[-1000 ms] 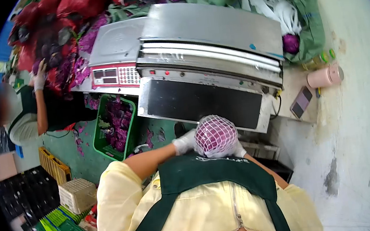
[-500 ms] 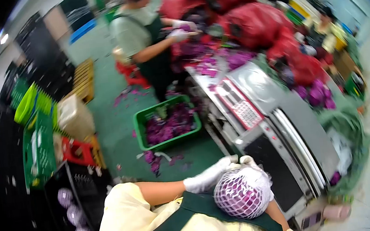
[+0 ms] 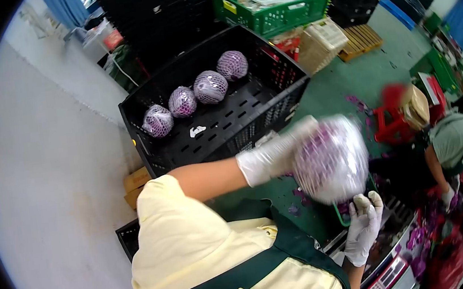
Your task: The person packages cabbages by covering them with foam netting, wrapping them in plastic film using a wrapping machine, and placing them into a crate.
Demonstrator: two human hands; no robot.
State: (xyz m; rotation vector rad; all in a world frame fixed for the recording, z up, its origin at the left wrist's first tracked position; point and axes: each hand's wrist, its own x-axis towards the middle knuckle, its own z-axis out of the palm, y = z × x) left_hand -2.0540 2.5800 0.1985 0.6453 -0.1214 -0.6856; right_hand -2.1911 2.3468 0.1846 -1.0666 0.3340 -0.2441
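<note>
A purple cabbage in white netting (image 3: pixel 331 160) is held up in front of my body, blurred by motion. My left hand (image 3: pixel 281 151), in a white glove, grips it from its left side. Just below the cabbage is my right hand (image 3: pixel 364 222), gloved too, its fingers curled and apart from one another, holding nothing that shows. Several netted cabbages (image 3: pixel 210 87) stand in a row along the far side of a black crate (image 3: pixel 289 101), left of the held one. A small white scrap lies on the crate's floor.
Behind the black crate stands a green crate (image 3: pixel 271 17). A co-worker (image 3: pixel 454 142) bends over red bags (image 3: pixel 450 256) at the right. A red stool (image 3: pixel 392 126), a wooden pallet (image 3: pixel 361 41) and a red-framed scale (image 3: pixel 385 280) are in view; a white wall (image 3: pixel 47 182) is at left.
The view has swung left from the steel machine to the black crate. The netted cabbage has come away from my body, and my right hand has moved off it.
</note>
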